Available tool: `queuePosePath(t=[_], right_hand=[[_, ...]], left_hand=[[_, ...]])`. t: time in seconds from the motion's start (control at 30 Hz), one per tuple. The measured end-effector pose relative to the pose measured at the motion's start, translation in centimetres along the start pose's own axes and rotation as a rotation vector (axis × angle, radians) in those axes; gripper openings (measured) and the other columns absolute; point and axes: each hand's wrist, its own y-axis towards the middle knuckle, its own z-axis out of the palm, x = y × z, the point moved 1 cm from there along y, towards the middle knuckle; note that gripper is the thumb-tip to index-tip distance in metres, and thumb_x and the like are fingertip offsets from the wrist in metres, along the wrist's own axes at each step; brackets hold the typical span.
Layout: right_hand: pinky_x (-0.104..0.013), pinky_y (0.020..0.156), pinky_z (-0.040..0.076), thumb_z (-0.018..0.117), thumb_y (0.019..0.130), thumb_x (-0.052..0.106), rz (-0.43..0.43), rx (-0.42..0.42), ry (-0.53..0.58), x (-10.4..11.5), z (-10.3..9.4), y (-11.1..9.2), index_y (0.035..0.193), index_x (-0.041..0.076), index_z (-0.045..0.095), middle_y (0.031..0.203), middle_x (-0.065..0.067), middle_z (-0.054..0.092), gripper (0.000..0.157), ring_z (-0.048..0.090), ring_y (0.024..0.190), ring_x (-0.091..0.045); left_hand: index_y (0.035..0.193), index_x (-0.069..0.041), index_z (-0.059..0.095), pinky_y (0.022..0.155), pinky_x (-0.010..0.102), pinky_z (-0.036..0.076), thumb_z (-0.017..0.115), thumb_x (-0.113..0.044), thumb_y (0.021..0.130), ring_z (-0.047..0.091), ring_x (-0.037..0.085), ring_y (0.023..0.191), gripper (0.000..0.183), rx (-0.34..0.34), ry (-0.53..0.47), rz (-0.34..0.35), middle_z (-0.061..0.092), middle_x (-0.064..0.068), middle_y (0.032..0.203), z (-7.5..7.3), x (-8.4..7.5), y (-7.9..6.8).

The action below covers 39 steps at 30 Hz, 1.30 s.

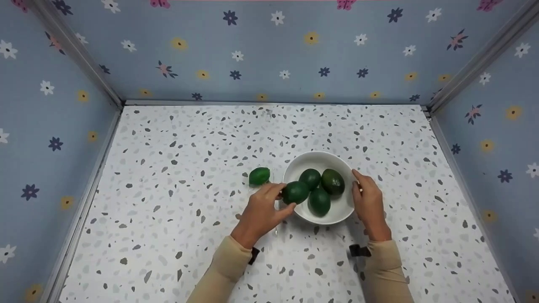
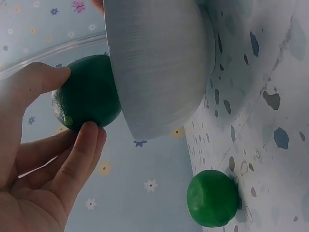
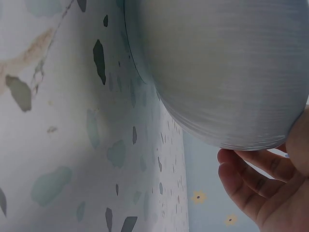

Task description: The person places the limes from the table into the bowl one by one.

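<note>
A dark green avocado is pinched between the thumb and fingers of my left hand at the left rim of the white bowl. The left wrist view shows this avocado against the bowl's edge, a pale spot on its end. Inside the bowl lie three more avocados: two smooth dark ones, and a browner, rougher one at the right. My right hand holds the bowl's right side. Its fingertips touch the outer wall in the right wrist view.
Left of the bowl, a brighter green lime-like fruit lies on the speckled white tabletop. Blue flowered panels wall in the back and both sides.
</note>
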Motion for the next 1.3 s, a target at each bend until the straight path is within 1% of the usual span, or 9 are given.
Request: queuePosePath(t=[0.1, 0.2, 0.43, 0.57, 0.63, 0.73, 0.87, 1.07, 1.3], right_hand=[[-0.045, 0.068, 0.056, 0.061, 0.095, -0.006, 0.009, 0.007, -0.003, 0.0, 0.0, 0.0, 0.129, -0.004, 0.064, 0.106, -0.021, 0.066, 0.034, 0.065, 0.084, -0.030], [-0.045, 0.068, 0.056, 0.061, 0.095, -0.007, 0.016, 0.008, -0.005, 0.0, 0.0, 0.1, 0.129, -0.004, 0.064, 0.105, -0.021, 0.066, 0.035, 0.065, 0.084, -0.030], [-0.044, 0.068, 0.056, 0.061, 0.095, -0.006, 0.022, 0.014, -0.001, 0.0, 0.1, 0.1, 0.129, -0.003, 0.064, 0.104, -0.021, 0.066, 0.034, 0.063, 0.084, -0.028], [-0.043, 0.069, 0.056, 0.061, 0.095, -0.007, 0.019, 0.012, 0.008, 0.0, 0.0, 0.1, 0.129, -0.003, 0.064, 0.105, -0.021, 0.066, 0.035, 0.064, 0.085, -0.029], [-0.044, 0.069, 0.057, 0.061, 0.095, -0.007, 0.018, 0.009, 0.010, -0.1, 0.0, 0.1, 0.129, -0.003, 0.064, 0.105, -0.021, 0.066, 0.035, 0.064, 0.085, -0.029], [-0.044, 0.069, 0.056, 0.061, 0.095, -0.007, 0.014, 0.005, 0.011, -0.1, 0.0, 0.1, 0.129, -0.003, 0.064, 0.106, -0.021, 0.066, 0.034, 0.065, 0.085, -0.030], [-0.045, 0.068, 0.055, 0.061, 0.095, -0.006, 0.003, -0.001, 0.000, -0.1, 0.0, 0.1, 0.128, -0.004, 0.065, 0.106, -0.021, 0.066, 0.033, 0.064, 0.085, -0.029], [-0.045, 0.068, 0.055, 0.061, 0.095, -0.006, 0.009, 0.004, -0.008, -0.2, 0.1, -0.1, 0.130, -0.003, 0.064, 0.106, -0.020, 0.066, 0.034, 0.065, 0.085, -0.029], [-0.044, 0.068, 0.055, 0.061, 0.096, -0.006, 0.013, 0.004, -0.009, -0.1, 0.1, 0.0, 0.130, -0.002, 0.064, 0.106, -0.019, 0.067, 0.035, 0.064, 0.085, -0.028]], left_hand=[[0.115, 0.003, 0.068, 0.077, 0.022, 0.054, 0.080, -0.019, 0.083, 0.065, 0.017, 0.089, 0.040, 0.006, 0.005, -0.004, 0.068, 0.011, 0.106, 0.3, -0.1, 0.1], [0.114, 0.003, 0.069, 0.078, 0.026, 0.054, 0.080, -0.020, 0.083, 0.065, 0.018, 0.089, 0.040, 0.015, 0.034, -0.004, 0.068, 0.011, 0.104, 0.6, -0.3, 0.3], [0.112, 0.002, 0.070, 0.078, 0.035, 0.055, 0.080, -0.023, 0.083, 0.064, 0.023, 0.089, 0.039, 0.091, 0.125, -0.014, 0.067, 0.012, 0.099, 1.3, -0.9, 0.8], [0.110, 0.002, 0.070, 0.077, 0.037, 0.054, 0.079, -0.025, 0.083, 0.063, 0.025, 0.086, 0.039, 0.127, 0.191, -0.002, 0.065, 0.012, 0.096, 1.6, -1.2, 1.0], [0.110, 0.003, 0.070, 0.077, 0.038, 0.054, 0.078, -0.024, 0.084, 0.062, 0.025, 0.085, 0.038, 0.134, 0.208, 0.000, 0.065, 0.012, 0.096, 1.8, -1.3, 1.1], [0.108, 0.003, 0.070, 0.077, 0.037, 0.053, 0.077, -0.022, 0.085, 0.062, 0.026, 0.085, 0.034, 0.130, 0.219, 0.006, 0.065, 0.012, 0.095, 1.9, -1.3, 1.1], [0.105, 0.002, 0.071, 0.078, 0.037, 0.053, 0.076, -0.019, 0.087, 0.063, 0.026, 0.085, 0.029, 0.106, 0.214, 0.018, 0.066, 0.012, 0.095, 1.7, -1.1, 1.0], [0.106, 0.003, 0.071, 0.081, 0.038, 0.054, 0.078, -0.020, 0.086, 0.064, 0.027, 0.088, 0.031, 0.073, 0.186, 0.016, 0.068, 0.013, 0.097, 1.1, -0.9, 0.6], [0.109, 0.003, 0.070, 0.085, 0.036, 0.054, 0.080, -0.021, 0.086, 0.066, 0.027, 0.094, 0.034, 0.058, 0.169, 0.012, 0.069, 0.014, 0.101, 0.5, -0.6, 0.1]])
